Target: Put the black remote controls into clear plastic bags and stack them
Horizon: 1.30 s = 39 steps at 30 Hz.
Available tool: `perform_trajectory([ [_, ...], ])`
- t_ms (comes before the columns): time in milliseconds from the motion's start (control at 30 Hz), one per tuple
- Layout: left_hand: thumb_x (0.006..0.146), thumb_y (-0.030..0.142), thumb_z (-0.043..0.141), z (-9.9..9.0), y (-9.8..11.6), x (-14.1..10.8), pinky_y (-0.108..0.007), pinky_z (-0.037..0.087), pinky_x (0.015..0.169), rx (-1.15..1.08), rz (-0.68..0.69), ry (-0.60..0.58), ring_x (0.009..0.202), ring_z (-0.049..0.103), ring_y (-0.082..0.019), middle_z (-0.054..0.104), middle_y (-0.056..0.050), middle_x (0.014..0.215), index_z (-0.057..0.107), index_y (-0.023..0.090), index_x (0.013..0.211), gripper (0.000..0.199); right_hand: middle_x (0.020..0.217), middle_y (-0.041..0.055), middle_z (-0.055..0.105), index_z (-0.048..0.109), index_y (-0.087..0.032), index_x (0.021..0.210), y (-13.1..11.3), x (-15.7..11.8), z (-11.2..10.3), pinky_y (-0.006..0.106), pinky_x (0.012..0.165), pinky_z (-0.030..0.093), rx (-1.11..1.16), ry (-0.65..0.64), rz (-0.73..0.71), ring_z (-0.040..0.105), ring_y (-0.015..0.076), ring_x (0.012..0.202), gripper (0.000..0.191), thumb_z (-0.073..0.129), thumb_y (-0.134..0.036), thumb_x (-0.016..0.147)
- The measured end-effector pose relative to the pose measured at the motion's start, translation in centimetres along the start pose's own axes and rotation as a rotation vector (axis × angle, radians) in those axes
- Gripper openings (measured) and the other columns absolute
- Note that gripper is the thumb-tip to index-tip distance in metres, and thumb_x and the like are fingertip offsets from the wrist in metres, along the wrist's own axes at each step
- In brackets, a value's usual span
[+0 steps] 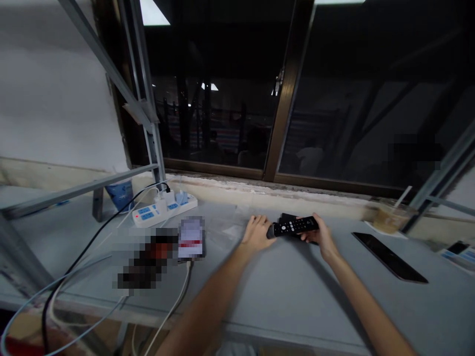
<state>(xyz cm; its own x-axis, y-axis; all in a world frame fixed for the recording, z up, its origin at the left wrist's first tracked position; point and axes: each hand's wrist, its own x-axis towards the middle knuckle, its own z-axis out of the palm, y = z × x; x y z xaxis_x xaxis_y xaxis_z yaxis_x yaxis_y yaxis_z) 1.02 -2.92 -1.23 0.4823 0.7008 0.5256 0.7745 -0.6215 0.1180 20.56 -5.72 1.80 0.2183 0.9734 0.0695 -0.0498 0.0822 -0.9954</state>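
My right hand [323, 237] clamps a black remote [297, 226], best held level, beside my left hand [257, 233], whose grip I cannot confirm.

A: What do the hands have?
B: The right grip [322, 236] holds a black remote [300, 226] at its right end; the left grip [259, 232] is at the other end. Something dark lies behind it, partly hidden.
A: And to the left on the grey desk [282, 296]?
B: A lit phone [191, 238] with a cable, and beyond it a white power strip [165, 210] with plugs in it.
A: To the right?
B: A dark tablet-like slab [389, 257], and behind it a drink cup [389, 217] with a straw.
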Motion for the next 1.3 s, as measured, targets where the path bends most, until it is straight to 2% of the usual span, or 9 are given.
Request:
perform_trajectory([
  [200,0.075,0.041,0.055,0.0,-0.1,0.0,-0.036,0.032,0.086,0.057,0.021,0.098,0.095,0.048,-0.022,0.055,-0.007,0.098,0.056,0.017,0.090,0.028,0.072,0.0101,0.067,0.062,-0.011,0.102,0.4,-0.5,0.9,0.021,0.038,0.039,-0.012,-0.381,0.077,0.058,0.0133,0.047,0.048,0.044,-0.050,0.078],
  [333,0.073,0.032,0.056,-0.6,0.1,0.0,-0.034,0.034,0.084,0.083,0.044,0.164,0.095,0.048,-0.022,0.054,-0.007,0.103,0.054,0.017,0.090,0.023,0.064,0.0055,0.063,0.062,-0.013,0.101,1.5,-0.5,1.1,0.019,0.038,0.040,-0.053,-0.447,0.006,0.057,0.0117,0.048,0.048,0.050,-0.053,0.077],
  [433,0.072,0.028,0.056,-1.2,0.6,0.0,-0.035,0.035,0.083,0.091,0.083,0.178,0.097,0.048,-0.022,0.052,-0.008,0.106,0.052,0.018,0.095,0.025,0.075,0.0055,0.064,0.058,-0.018,0.110,2.2,-0.4,1.1,0.018,0.040,0.041,-0.059,-0.519,-0.019,0.058,0.0116,0.055,0.048,0.052,-0.051,0.076],
  [567,0.070,0.034,0.061,-1.3,1.4,-0.1,-0.036,0.036,0.083,0.065,0.125,0.178,0.099,0.047,-0.024,0.051,-0.009,0.108,0.052,0.018,0.096,0.032,0.084,0.0079,0.065,0.054,-0.020,0.114,2.6,-0.5,1.4,0.018,0.043,0.043,0.009,-0.596,0.021,0.060,0.0137,0.067,0.048,0.050,-0.052,0.078],
  [700,0.070,0.035,0.064,-1.1,1.9,-0.2,-0.036,0.037,0.084,0.022,0.116,0.198,0.099,0.048,-0.023,0.050,-0.010,0.109,0.053,0.018,0.095,0.032,0.075,0.0084,0.066,0.058,-0.016,0.102,1.9,-1.3,1.8,0.018,0.041,0.040,0.040,-0.691,0.108,0.062,0.0151,0.064,0.048,0.043,-0.055,0.080],
  [833,0.071,0.035,0.065,-0.9,1.8,-0.1,-0.036,0.037,0.084,-0.033,0.087,0.236,0.101,0.047,-0.022,0.050,-0.008,0.111,0.051,0.020,0.100,0.035,0.067,0.0044,0.064,0.058,-0.016,0.093,1.0,-1.7,2.2,0.017,0.034,0.035,0.063,-0.634,0.066,0.061,0.0131,0.054,0.041,0.048,-0.053,0.079],
  [1000,0.071,0.044,0.063,-1.0,0.9,0.3,-0.036,0.036,0.085,-0.077,0.073,0.281,0.103,0.047,-0.023,0.052,-0.008,0.111,0.046,0.020,0.112,0.051,0.051,0.0004,0.057,0.060,-0.014,0.082,0.4,-0.9,1.9,0.017,0.035,0.035,0.160,-0.443,0.061,0.057,0.0112,0.046,0.037,0.052,-0.050,0.077],
  [1167,0.075,0.038,0.060,-1.2,-1.1,0.5,-0.037,0.035,0.086,-0.056,-0.013,0.200,0.100,0.051,-0.022,0.057,-0.006,0.106,0.048,0.020,0.110,0.042,0.065,0.0009,0.063,0.063,-0.018,0.089,-0.4,0.4,0.0,0.015,0.037,0.037,0.299,-0.230,0.083,0.057,0.0080,0.049,0.026,0.055,-0.040,0.078],
  [1300,0.076,0.031,0.061,-1.0,-2.0,0.3,-0.035,0.035,0.085,-0.035,-0.031,0.136,0.097,0.055,-0.021,0.061,-0.005,0.103,0.051,0.020,0.106,0.034,0.063,-0.0015,0.063,0.064,-0.020,0.083,-0.5,0.9,-1.0,0.015,0.039,0.039,0.397,-0.197,0.139,0.055,0.0069,0.048,0.016,0.060,-0.033,0.075],
])
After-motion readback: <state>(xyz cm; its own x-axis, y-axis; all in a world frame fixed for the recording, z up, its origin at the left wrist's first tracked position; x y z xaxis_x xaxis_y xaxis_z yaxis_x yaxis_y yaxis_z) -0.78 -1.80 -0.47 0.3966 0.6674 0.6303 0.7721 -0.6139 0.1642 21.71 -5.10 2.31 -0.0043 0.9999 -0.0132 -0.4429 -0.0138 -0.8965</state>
